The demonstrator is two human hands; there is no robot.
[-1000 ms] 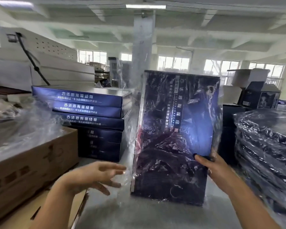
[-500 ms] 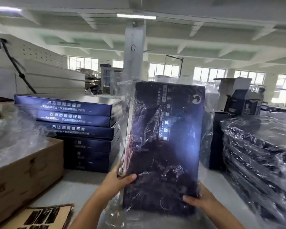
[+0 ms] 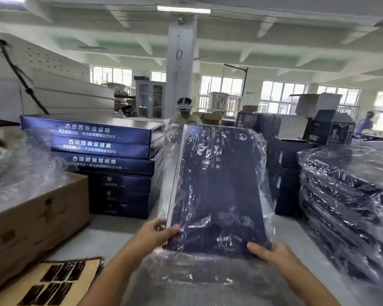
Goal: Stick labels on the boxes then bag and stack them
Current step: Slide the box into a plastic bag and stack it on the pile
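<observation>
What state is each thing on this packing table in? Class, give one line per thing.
Held box: inside a clear plastic bag, tilted.
Left hand: grips the box's lower left edge.
Right hand: grips its lower right corner.
Blue boxes: stacked flat, unbagged.
Bagged boxes: stacked at right, in plastic.
Label sheet: lying flat, dark labels on it.

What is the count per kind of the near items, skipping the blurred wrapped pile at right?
Bagged box gripped by left hand and right hand: 1
Unbagged blue boxes stacked at left: 6
Brown carton: 1
Label sheet: 1
Total: 9
</observation>
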